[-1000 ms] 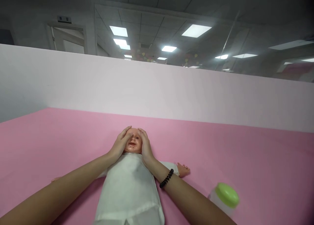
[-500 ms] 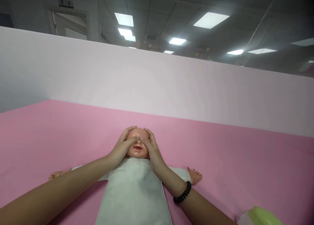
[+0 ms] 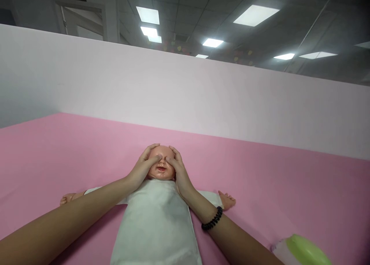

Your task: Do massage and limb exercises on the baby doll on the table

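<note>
A baby doll [image 3: 157,222] in a white garment lies on its back on the pink surface, arms stretched out to both sides. My left hand [image 3: 142,168] cups one side of its head, the thumb over one eye. On the other side of the head, my right hand [image 3: 179,170] does the same, its thumb by the other eye. The doll's nose and open mouth show between my hands. The fingers of both hands curve around the head toward its top. A black beaded bracelet [image 3: 212,219] is on my right wrist.
The pink surface [image 3: 260,188] reaches back to a pale upright panel [image 3: 185,91]. A light green and whitish object [image 3: 306,251] lies at the lower right, cut off by the frame. Behind the panel are ceiling lights and a doorway [image 3: 83,24].
My thumbs have moved slightly apart, from near the top of the doll's nose outward over its eyes. The whole view has shifted a little, with the doll higher in the picture.
</note>
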### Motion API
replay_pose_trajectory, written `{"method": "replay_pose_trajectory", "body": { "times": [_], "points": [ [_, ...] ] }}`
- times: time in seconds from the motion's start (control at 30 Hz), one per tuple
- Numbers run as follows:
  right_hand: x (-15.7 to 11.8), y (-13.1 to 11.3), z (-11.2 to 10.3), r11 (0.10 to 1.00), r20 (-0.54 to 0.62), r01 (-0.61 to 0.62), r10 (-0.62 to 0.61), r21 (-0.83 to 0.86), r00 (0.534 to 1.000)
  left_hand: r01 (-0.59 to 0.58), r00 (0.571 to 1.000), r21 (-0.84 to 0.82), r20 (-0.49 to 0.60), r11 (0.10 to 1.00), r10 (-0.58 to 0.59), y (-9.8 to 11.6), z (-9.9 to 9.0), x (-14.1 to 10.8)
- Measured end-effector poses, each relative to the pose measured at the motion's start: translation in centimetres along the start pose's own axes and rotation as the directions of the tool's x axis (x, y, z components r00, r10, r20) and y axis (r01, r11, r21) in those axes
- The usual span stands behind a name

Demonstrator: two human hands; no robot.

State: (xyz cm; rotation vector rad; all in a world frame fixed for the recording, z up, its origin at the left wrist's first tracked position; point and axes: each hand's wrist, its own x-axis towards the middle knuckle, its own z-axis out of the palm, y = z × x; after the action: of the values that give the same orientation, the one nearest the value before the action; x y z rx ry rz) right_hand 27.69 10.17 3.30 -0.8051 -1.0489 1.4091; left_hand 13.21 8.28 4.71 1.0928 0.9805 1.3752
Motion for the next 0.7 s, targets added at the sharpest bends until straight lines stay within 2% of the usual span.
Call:
{"method": "replay_pose_trajectory", "body": {
  "times": [0.1, 0.23, 0.37, 0.53, 0.7],
  "points": [
    [-0.05, -0.07, -0.04, 0.999, 0.005, 0.016, -0.016, -0.039, 1.0, 0.002, 1.0, -0.012, 0.023, 1.0, -0.002, -0.1, -0.15, -0.04],
    [0.1, -0.07, 0.02, 0.998, -0.01, 0.009, -0.009, -0.069, 1.0, 0.007, 1.0, 0.002, -0.015, 1.0, -0.007, -0.33, -0.12, 0.32],
    [0.26, -0.05, 0.12, 1.0, -0.02, -0.014, 0.014, -0.008, 1.0, 0.028, 0.998, 0.012, -0.048, 1.0, -0.028, -0.35, -0.01, 0.52],
    [0.09, -0.16, 0.1, 1.0, 0.0, -0.008, 0.008, 0.025, 1.0, 0.027, 1.0, 0.005, -0.008, 1.0, -0.027, -0.14, -0.05, 0.21],
    [-0.2, -0.42, 0.13, 0.999, 0.005, 0.004, -0.004, -0.037, 1.0, 0.003, 1.0, 0.013, 0.025, 1.0, -0.003, -0.07, -0.13, -0.04]
  ]
}}
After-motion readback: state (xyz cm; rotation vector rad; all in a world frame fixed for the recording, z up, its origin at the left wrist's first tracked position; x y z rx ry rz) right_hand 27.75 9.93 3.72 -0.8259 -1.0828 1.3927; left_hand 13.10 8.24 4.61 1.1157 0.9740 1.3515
